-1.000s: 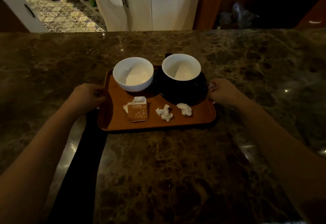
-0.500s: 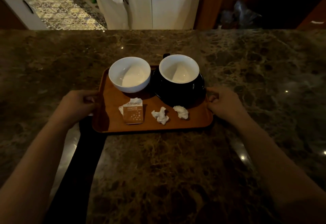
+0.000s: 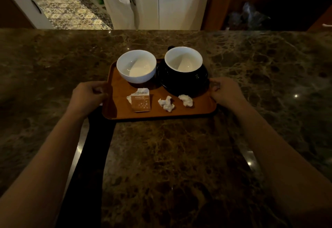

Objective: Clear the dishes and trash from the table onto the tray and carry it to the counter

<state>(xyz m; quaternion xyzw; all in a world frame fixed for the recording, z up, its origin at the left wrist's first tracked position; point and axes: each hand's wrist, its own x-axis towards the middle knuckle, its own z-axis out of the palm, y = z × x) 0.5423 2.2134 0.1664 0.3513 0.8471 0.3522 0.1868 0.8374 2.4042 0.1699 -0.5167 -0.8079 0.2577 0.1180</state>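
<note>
The left hand (image 3: 88, 95) and right hand (image 3: 227, 93) clasp opposite edges of the orange tray (image 3: 201, 108). It carries a white bowl (image 3: 136, 67), a black cup (image 3: 183, 62), and crumpled napkins (image 3: 167, 103).

The left hand (image 3: 88, 96) curls over the tray (image 3: 161, 113) edge, so its fingertips and the rim beneath them are hidden; the right hand (image 3: 226, 93) covers the opposite rim the same way. Whether the tray rests on the desk (image 3: 170, 165) or is lifted cannot be told. The black cup (image 3: 183, 62) hides most of its saucer (image 3: 199, 87), and only a stub of its handle shows behind it. The small print on the brown packet (image 3: 141, 102) is too fine to read. Both forearms run off the bottom edge. Beyond the desk, a white apron (image 3: 118, 3) is cut off by the top edge, and the dim recess at upper right holds a crumpled plastic bag (image 3: 251, 15), unclear in the dark.
</note>
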